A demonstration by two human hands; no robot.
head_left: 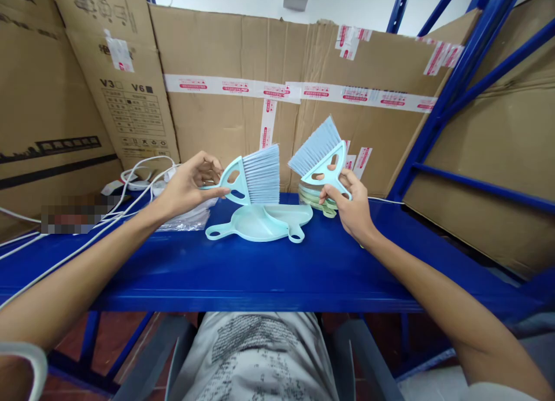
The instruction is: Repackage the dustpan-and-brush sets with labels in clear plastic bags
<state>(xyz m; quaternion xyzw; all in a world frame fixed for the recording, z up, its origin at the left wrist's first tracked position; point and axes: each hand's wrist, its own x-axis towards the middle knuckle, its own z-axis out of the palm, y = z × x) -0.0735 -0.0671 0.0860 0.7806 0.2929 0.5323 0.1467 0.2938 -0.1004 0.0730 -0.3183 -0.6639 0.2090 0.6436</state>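
Note:
My left hand (197, 180) is closed on the handle of a light blue hand brush (262, 174), its bristles pointing right. In my right hand (352, 203) is a second hand brush (318, 149) of the same colour, held by its handle and tilted so the bristles face up and left. Both brushes are raised above the table. Below and between them, mint-coloured dustpans (255, 223) lie on the blue surface, overlapping each other, one handle pointing left and another toward me.
Behind my right hand sits a stack of pale green and blue items (318, 198), partly hidden. Clear plastic bags (186, 219) and white cables (130, 187) lie on the left of the blue table (260, 276). Taped cardboard (225, 123) walls the back, and blue metal posts (451, 106) stand at right.

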